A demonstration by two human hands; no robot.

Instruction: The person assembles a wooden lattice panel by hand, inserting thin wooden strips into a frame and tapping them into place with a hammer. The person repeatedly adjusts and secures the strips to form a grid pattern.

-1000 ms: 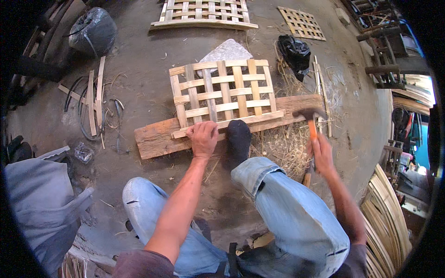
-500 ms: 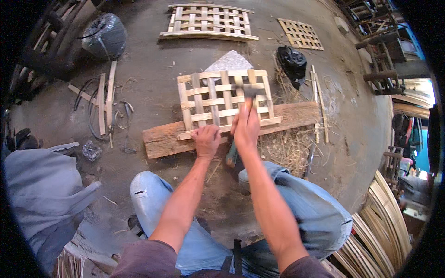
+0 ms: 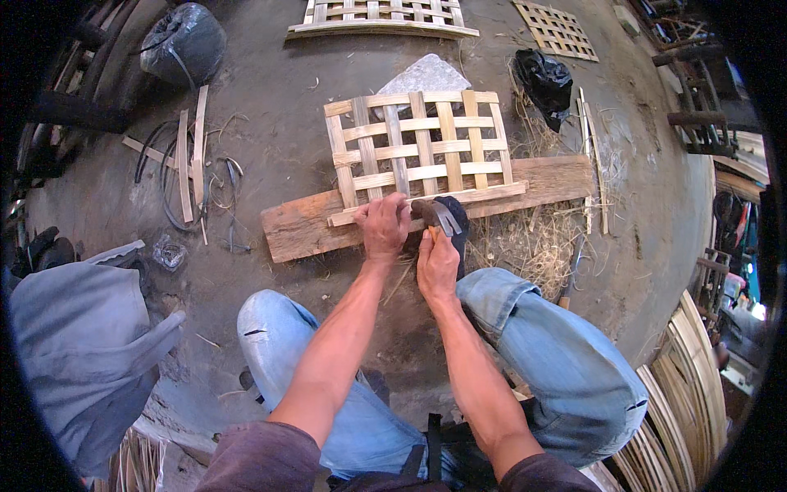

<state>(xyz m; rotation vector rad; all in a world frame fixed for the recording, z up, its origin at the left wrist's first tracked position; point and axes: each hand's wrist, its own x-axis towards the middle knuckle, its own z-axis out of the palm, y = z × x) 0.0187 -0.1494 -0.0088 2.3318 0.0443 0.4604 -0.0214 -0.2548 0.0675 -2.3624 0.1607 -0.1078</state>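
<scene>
Woven slat panel: lower edge over wooden plank; likely light, springy, splittable; best held by bottom strip. My left fingers at strip, whether pinching I cannot tell. My right fingers wrapped round hammer.

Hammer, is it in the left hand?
No, the right hand grips the hammer, while the left hand is at the lower edge of the woven slat panel.

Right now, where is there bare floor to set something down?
The floor looks largely bare between the loose strips and woven panel, and between the thin sticks and stacked slats. Crowded: the panel's lower edge, where left hand, right hand, hammer and foot bunch, and the shavings beside the foot.
</scene>
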